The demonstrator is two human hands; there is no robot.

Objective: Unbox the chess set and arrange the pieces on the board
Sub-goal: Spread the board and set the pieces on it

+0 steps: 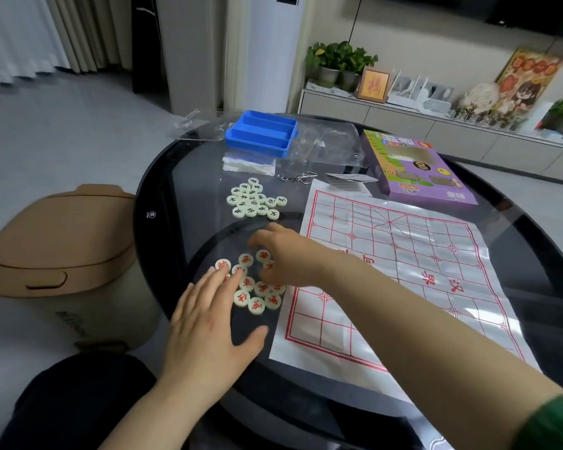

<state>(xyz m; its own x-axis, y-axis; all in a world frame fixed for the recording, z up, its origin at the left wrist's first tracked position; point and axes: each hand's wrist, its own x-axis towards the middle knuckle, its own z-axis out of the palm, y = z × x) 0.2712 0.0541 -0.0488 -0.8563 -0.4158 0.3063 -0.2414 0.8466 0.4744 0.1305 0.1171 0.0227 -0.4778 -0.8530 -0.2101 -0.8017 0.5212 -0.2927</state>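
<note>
Grip status, head view: left hand [208,319] lies flat with straight fingers. Its fingertips [223,276] touch the near-left edge of the cluster of pale round discs with red characters [255,297]; it holds nothing. Right hand [286,254] reaches across from the board side, fingers curled down over the far-right part of the same cluster. Whether it pinches a disc cannot be determined, because the fingers hide the contact.

Location of parts:
- The red-marked discs lie between and under both hands on the round black glass table [182,177].
- Beyond the right hand, well apart from it, sits a second cluster of pale round discs with dark characters [255,199].
- Just right of the right wrist lies the white flexible sheet board with red grid lines [403,254], with no discs on it.
- Farther beyond are a blue plastic compartment tray [262,133] and a purple cardboard box [416,170].

Handling, as judged:
- The discs look light, rigid and smooth-faced. On glass they will probably slide rather than lift when pushed.
- Take each disc by opposite points of its rim, between thumb and forefinger.
- The sheet looks thin, with raised fold lines, and is likely to shift or buckle if brushed.
- Lower each disc straight down onto a line crossing, and steady the sheet with the free hand.
</note>
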